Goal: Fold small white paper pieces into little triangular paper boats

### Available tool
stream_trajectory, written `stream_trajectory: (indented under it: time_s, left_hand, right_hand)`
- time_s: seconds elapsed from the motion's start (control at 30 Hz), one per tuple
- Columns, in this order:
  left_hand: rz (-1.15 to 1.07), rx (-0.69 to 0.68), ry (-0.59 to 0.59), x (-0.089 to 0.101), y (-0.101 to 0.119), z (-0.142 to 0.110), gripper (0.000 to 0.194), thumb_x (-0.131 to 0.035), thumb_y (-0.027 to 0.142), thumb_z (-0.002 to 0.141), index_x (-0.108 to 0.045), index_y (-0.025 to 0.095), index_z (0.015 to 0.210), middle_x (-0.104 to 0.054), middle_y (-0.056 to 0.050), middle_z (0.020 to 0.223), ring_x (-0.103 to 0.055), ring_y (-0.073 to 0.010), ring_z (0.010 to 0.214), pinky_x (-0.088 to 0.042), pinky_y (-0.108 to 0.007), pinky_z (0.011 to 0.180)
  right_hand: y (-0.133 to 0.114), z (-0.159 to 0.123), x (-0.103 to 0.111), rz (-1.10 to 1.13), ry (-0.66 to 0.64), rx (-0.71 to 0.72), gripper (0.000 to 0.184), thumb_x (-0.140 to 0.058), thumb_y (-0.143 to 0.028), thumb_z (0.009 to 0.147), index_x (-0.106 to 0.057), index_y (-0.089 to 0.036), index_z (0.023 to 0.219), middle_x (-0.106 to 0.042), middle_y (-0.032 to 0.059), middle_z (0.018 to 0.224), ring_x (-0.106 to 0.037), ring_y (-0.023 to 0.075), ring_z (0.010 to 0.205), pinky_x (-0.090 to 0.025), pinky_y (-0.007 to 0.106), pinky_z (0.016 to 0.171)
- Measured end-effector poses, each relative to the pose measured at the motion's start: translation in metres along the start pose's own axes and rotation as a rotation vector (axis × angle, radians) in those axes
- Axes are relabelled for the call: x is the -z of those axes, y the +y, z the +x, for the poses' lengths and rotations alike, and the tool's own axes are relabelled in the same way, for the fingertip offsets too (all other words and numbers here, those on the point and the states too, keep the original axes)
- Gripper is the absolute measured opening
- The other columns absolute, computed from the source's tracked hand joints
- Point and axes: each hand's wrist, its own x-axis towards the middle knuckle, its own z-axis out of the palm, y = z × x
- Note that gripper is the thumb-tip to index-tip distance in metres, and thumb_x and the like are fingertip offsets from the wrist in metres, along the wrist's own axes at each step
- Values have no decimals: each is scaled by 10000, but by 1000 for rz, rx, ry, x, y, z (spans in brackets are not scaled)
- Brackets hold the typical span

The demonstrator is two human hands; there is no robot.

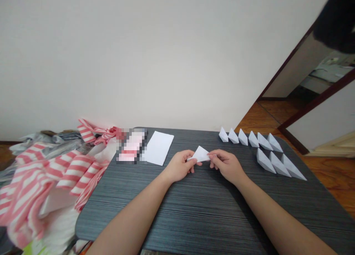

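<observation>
A small piece of folded white paper [200,153], triangular with its point away from me, is held just above the dark table [191,210]. My left hand [181,165] pinches its left corner between thumb and fingers. At the right corner my right hand [226,165] grips it the same way. Several folded paper boats [253,139] stand in a row at the back right of the table. Closer to me, three larger ones, among them a paper boat [265,161], lie side by side. Fingers hide the lower corners of the held paper.
Left of my hands lies a stack of white paper sheets [159,148], beside a pixelated flat object [131,146]. Red-and-white striped cloth [69,170] is heaped beyond the table's left edge. A pale wall [155,62] rises behind, and a doorway opens at right over wooden floor [332,173].
</observation>
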Motion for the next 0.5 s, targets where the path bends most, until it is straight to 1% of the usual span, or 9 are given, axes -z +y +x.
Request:
stream_trajectory:
  time_s: [0.07,0.17,0.23,0.33,0.4,0.5]
  left_hand:
    - [-22,3,1,-2,1,0,226,-500,319,819,-584,145,936,-670,-57,836,-524,-78,530,-383,-187,480]
    - [-22,6,14,-4,3,-1,254,-546,335,793,-576,148,962,-674,-64,886,-538,-80,541,-396,-192,494]
    - [-4,-4,16,-4,4,-1,247,-538,347,800,-592,142,929,-673,-59,856,-534,-76,527,-397,-194,504]
    - [9,-11,20,-3,3,0,257,-480,351,836,-607,133,884,-670,-53,798,-518,-70,494,-382,-191,492]
    - [10,-1,36,-2,1,0,281,-466,365,843,-609,128,891,-666,-55,768,-514,-73,482,-359,-186,466]
    - [18,11,45,-2,-2,1,310,-461,388,844,-611,125,909,-654,-54,724,-518,-83,486,-333,-182,441]
  right_hand:
    - [-2,0,-1,-25,5,9,256,-518,-377,849,-644,-165,919,-612,11,569,-511,126,476,-401,246,471]
    - [-5,0,-1,-64,-12,30,245,-518,-366,852,-654,-171,912,-618,12,577,-505,125,478,-397,249,478]
    - [-5,-1,-1,-74,-26,37,244,-509,-361,860,-654,-173,916,-623,13,583,-504,125,482,-395,250,484]
    - [-5,-1,-2,-42,-33,31,245,-491,-349,872,-637,-168,950,-621,13,581,-500,121,477,-392,247,483]
    - [-5,-2,-3,34,-25,18,259,-490,-335,873,-589,-165,1041,-612,5,581,-499,117,474,-393,242,482]
    - [-6,-1,-5,170,-44,-19,368,-507,-311,864,-459,-167,1199,-604,-14,591,-507,110,467,-379,223,463]
